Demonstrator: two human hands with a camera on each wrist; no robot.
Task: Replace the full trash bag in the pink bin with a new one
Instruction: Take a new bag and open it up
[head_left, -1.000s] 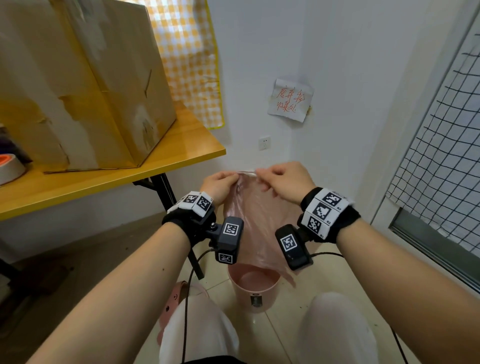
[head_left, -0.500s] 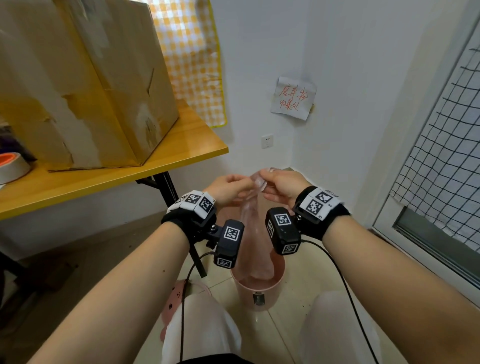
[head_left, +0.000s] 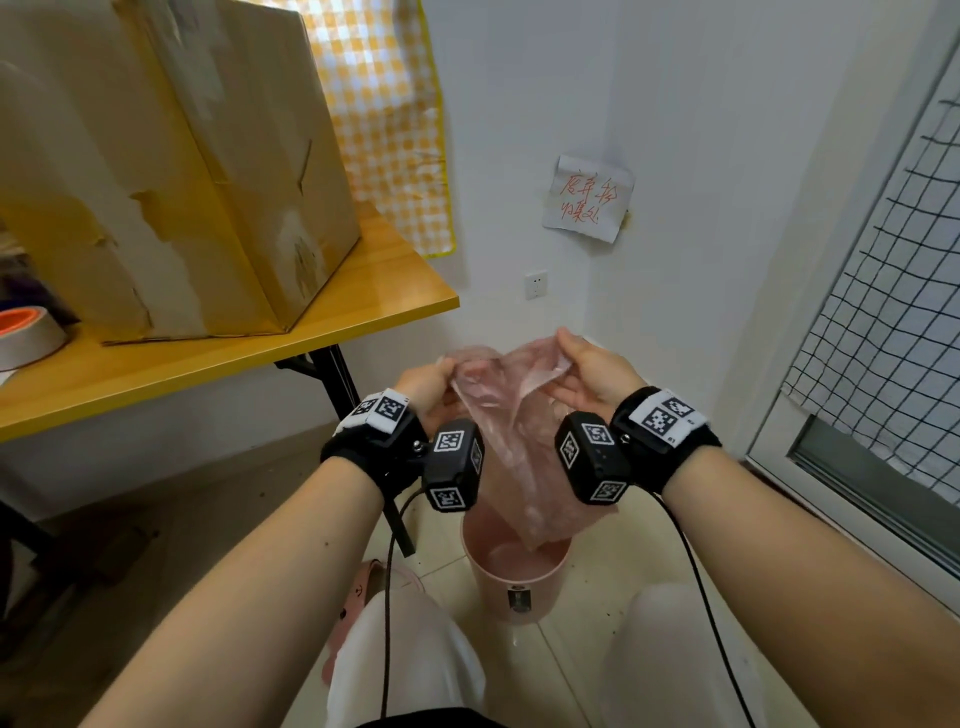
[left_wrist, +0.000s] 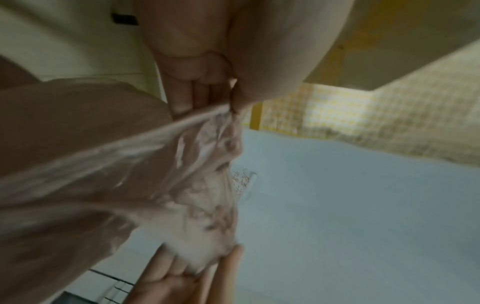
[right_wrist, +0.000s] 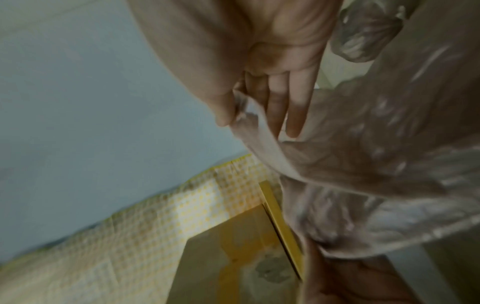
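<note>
- Both hands pinch a thin pink bag at its mouth: left hand, right hand; its lower end hangs into the pink bin on the floor.
- Left wrist view: thumb and fingers clamp the bag's rim.
- Right wrist view: thumb pins the rim against the fingers.

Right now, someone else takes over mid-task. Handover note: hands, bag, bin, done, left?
Left hand: pinches one side of the new pink trash bag's mouth.
Right hand: pinches the opposite side; the two grips are held apart, so the mouth is partly open.
The bag hangs above the pink bin on the floor, its lower end dipping to the bin's opening.
Done: no full bag shows in the bin; the new bag is unfolded.
Left: open the mouth wider, lower the bag in, fold its edge over the rim.
</note>
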